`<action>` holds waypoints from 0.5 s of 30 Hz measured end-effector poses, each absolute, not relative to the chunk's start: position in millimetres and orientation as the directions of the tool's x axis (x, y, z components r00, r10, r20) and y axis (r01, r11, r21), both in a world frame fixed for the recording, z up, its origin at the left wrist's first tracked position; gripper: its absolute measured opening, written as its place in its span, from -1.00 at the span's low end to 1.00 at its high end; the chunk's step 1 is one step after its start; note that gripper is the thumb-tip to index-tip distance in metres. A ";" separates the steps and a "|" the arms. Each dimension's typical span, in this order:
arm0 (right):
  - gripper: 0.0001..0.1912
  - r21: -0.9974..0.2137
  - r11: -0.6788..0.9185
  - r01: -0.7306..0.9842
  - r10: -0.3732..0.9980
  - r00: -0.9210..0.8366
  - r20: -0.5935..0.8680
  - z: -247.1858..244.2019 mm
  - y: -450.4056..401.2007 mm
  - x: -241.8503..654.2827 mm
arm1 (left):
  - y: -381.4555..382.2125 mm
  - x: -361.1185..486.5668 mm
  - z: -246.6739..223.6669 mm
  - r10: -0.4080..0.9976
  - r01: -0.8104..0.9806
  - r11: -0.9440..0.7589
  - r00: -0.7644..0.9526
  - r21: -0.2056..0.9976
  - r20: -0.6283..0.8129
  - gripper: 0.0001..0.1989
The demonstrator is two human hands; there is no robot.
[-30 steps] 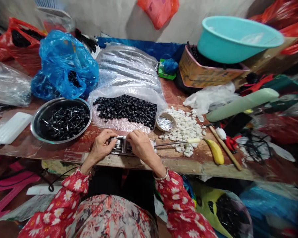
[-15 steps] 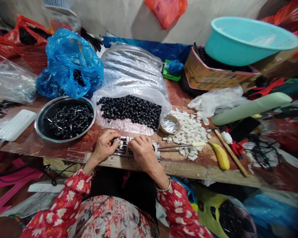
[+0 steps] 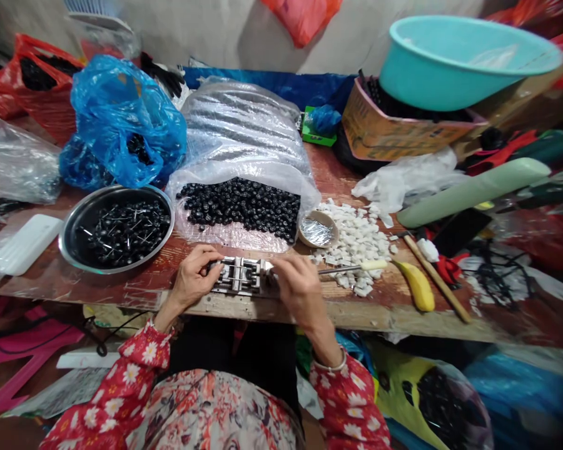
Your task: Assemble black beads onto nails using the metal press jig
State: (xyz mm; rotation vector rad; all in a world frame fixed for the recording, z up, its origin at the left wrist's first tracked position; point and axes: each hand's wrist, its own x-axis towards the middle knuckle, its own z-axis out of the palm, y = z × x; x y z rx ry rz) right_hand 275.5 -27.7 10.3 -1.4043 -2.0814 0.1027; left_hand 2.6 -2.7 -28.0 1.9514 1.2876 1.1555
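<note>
A small metal jig [image 3: 239, 275] with rods and a sliding block lies at the table's front edge. My left hand [image 3: 196, 276] is closed at its left end, thumb and fingertips pinching a small black round piece [image 3: 212, 267]. A thin metal pin [image 3: 229, 266] seems to run from that piece along the jig. Over the jig's right end is my right hand [image 3: 303, 289], fingers curled downward and smeared by motion; whether they hold anything is hidden. Behind it a metal rod with a pale handle [image 3: 373, 265] sticks out to the right.
An open plastic sack [image 3: 248, 125] spills black caps [image 3: 244, 203] behind the jig. Left stands a steel bowl [image 3: 64, 247] of black-headed pins. A small bowl [image 3: 334, 236] of metal pins sits beside white pieces [image 3: 363, 234]. Further right lie a banana [image 3: 417, 287] and a hammer [image 3: 438, 280].
My right hand has moved right, off the middle of the jig, uncovering its block and rods. The left hand keeps its place at the left end. The view has shifted slightly.
</note>
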 end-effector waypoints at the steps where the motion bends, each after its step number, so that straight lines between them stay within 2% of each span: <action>1: -0.71 -0.379 0.368 0.849 0.872 -0.173 0.459 10.9 -26.5 291.0 | -3.1 2.0 -27.6 0.907 0.471 -0.419 0.176 0.776 0.383 -0.82; 3: -0.69 -0.290 0.230 0.929 0.882 -0.073 0.466 9.4 -25.1 325.8 | -4.9 1.3 -25.9 0.883 0.500 -0.459 0.168 0.734 0.438 -0.82; 6: -0.63 -0.053 0.015 0.998 0.903 0.009 0.430 1.0 -28.5 377.0 | -9.3 2.6 -21.5 0.835 0.584 -0.523 0.207 0.621 0.509 -0.79; 9: -0.65 0.111 -0.030 0.993 0.917 -0.016 0.398 -8.3 -38.9 411.6 | -12.9 8.4 -16.4 0.810 0.680 -0.561 0.332 0.472 0.483 -0.73; 12: -0.69 0.152 0.014 0.988 0.922 -0.072 0.381 -11.5 -54.3 426.1 | -13.4 16.5 -12.3 0.799 0.730 -0.583 0.433 0.356 0.418 -0.76; 15: -0.71 0.125 0.064 0.990 0.928 -0.105 0.359 -7.3 -76.6 429.4 | -11.3 21.5 -8.7 0.798 0.743 -0.586 0.457 0.325 0.393 -0.80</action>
